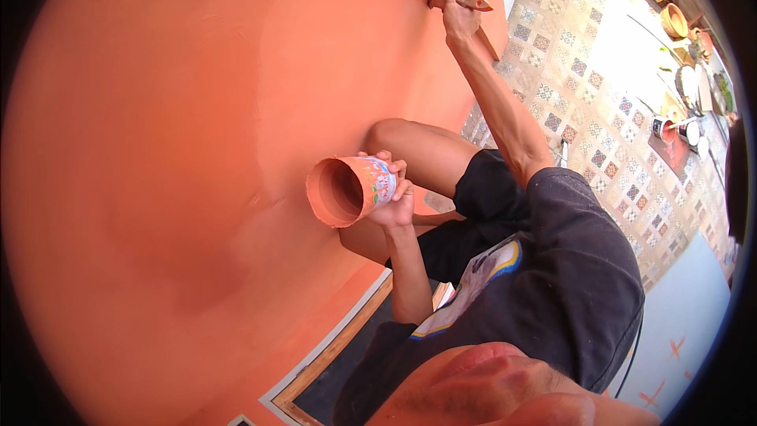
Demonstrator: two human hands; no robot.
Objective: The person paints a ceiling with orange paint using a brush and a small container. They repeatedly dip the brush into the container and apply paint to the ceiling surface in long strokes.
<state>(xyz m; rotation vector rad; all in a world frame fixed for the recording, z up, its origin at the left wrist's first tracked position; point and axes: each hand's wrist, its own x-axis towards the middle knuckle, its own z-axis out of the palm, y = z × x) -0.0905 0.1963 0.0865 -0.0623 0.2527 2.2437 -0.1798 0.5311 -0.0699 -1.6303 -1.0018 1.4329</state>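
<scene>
My right hand (461,20) stretches out to the wall's far end and grips a paintbrush (473,3) by its handle. The brush's bristles are against the orange wall (197,110), beside a dark edge or recess. Close to my knees, my left hand (397,193) is wrapped round a paint cup (337,191) smeared with orange. Its mouth is tipped toward the wall, and its printed side shows under my fingers. The inside looks dark orange, and how much paint it holds I cannot tell. Darker patches spread across the wall's lower left.
A wooden frame (303,385) round a dark panel adjoins the wall near my left arm. Patterned tiles (579,102) cover the floor at right. Paint buckets (664,130) stand on a reddish sheet there, and clay pots (674,21) line the far right.
</scene>
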